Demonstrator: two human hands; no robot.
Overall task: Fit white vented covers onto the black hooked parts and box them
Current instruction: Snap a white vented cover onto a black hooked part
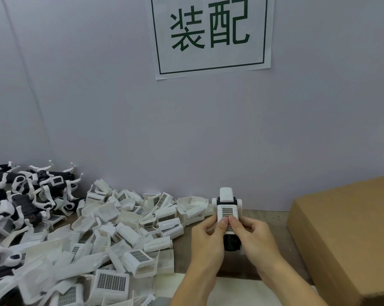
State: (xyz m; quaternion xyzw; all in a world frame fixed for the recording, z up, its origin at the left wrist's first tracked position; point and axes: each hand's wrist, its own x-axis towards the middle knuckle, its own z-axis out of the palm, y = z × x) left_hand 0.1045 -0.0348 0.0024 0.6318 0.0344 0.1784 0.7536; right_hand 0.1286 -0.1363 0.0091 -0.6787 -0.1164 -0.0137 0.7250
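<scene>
Pressing white vented cover (227, 214) beneath both thumbs, fingers (211, 223) curled behind.

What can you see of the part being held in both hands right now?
The held part is a black body with a white vented cover on its front, showing a dark rectangular grille. A white rounded piece tops it, with white lobes at both sides. It looks like plastic. It stands upright above the table, near the wall. The left hand and right hand grip its sides, both thumbs pressing the grille. Its black lower end shows between the hands.
</scene>
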